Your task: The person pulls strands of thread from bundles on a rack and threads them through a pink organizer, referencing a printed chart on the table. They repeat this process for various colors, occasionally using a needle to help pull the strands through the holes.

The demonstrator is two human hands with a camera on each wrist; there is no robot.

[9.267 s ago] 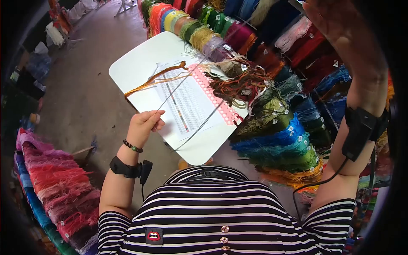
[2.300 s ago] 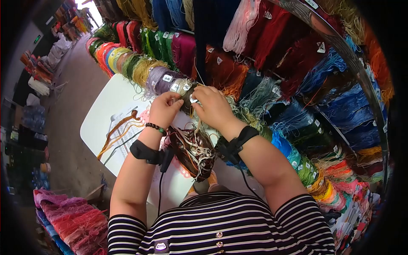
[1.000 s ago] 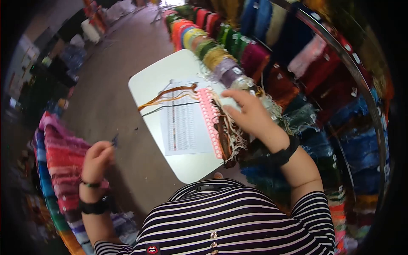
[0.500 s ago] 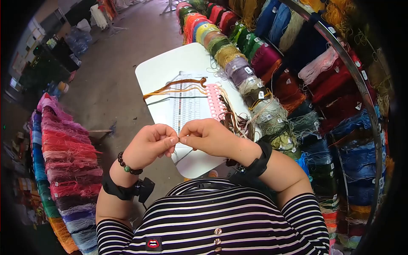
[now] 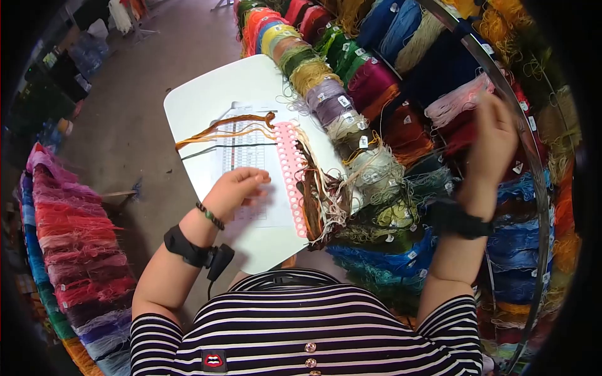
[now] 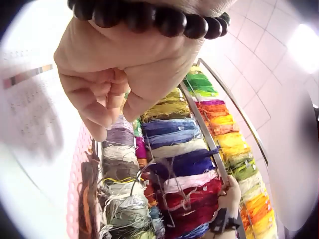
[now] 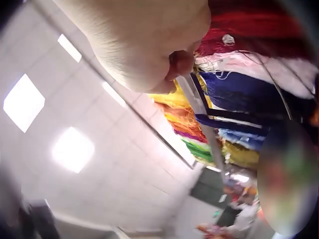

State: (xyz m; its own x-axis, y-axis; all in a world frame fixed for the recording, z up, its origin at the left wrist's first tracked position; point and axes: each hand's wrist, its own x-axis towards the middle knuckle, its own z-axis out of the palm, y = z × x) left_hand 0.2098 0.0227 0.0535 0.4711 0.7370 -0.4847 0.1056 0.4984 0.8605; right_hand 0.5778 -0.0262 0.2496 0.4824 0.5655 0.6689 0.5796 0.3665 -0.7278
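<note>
My left hand (image 5: 235, 191) hovers over the white table (image 5: 207, 88), above a printed chart (image 5: 251, 213). In the left wrist view its thumb and fingertips come together in a pinch, and thin grey thread (image 6: 171, 172) hangs in front of the racks beyond. Raised at the right is my right hand (image 5: 492, 138), blurred, overlapping the pink and dark red skeins (image 5: 461, 103) on the rack. The right wrist view shows its fingers bent, but I cannot tell what they hold. A pink card with holes (image 5: 288, 178) lies on the table, brown and cream threads (image 5: 320, 194) bundled along it.
Brown, orange and dark grey strands (image 5: 219, 128) lie across the chart. Skeins with white tags (image 5: 320, 94) line the table's right side. A curved metal rail (image 5: 533, 156) runs along the rack at right. Another rack of pink and red skeins (image 5: 69, 219) stands at left.
Half a second ago both hands met over the table, fingertips together. Since then the right hand has swung up and right towards the rack, while the left has stayed over the table.
</note>
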